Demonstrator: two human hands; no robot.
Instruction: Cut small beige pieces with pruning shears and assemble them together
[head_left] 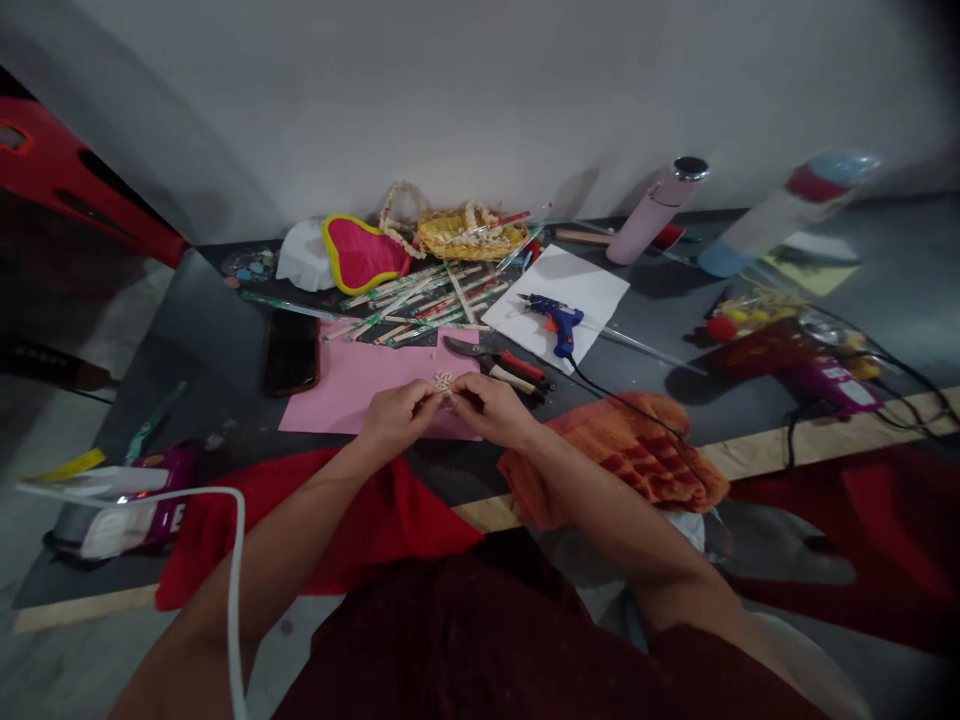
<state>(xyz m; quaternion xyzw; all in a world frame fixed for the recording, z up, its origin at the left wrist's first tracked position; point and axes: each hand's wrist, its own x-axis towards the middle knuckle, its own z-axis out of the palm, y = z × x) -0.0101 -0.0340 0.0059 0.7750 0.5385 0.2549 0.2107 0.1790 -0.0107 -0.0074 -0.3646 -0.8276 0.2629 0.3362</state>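
Between my fingertips I hold a small, pale, flower-like piece made of little bits [443,381]; its exact kind is too small to make out. My left hand [403,412] pinches it from the left, and my right hand [491,408] pinches it from the right. Both hands are over a sheet of pink paper [345,385]. Just beyond my right hand lie pruning shears [502,365] with red and cream handles. A blue glue gun [559,322] rests on white paper [525,295] farther right.
Several printed paper-wrapped sticks [420,305] lie behind the pink paper. A phone [291,352] is at left, an orange towel [637,450] at the front right. At the back stand a yellow basket [439,235], a pink flask [652,215] and a clear bottle [772,220]. A white cable [238,560] crosses my left arm.
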